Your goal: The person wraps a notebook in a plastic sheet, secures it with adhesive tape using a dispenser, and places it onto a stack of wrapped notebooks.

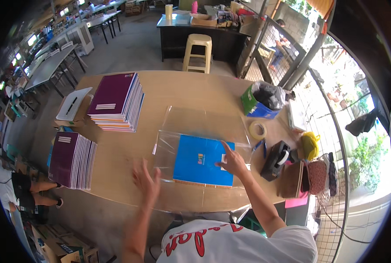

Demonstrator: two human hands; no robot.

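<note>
A blue spiral notebook point(191, 168) lies on a clear plastic sheet point(200, 119) spread over the table in front of me. Its orange-toned spiral edge faces my body. My right hand point(234, 163) rests over the notebook's right part, index finger and thumb stretched apart, beside a small pale label point(224, 158) that it partly covers. To the left of the notebook, my left hand point(146, 182) hovers near the plastic's left edge. Its fingers are spread and a little blurred, with nothing in them. Whether the left hand touches the plastic I cannot tell.
Two stacks of purple notebooks, one farther point(114, 94) and one nearer point(68, 158), stand at the left. A tape roll point(257, 130), blue cutter point(260, 144), black tape dispenser point(275, 161) and a box of dark plastic point(267, 98) lie right. A stool point(199, 40) stands beyond the table point(160, 87).
</note>
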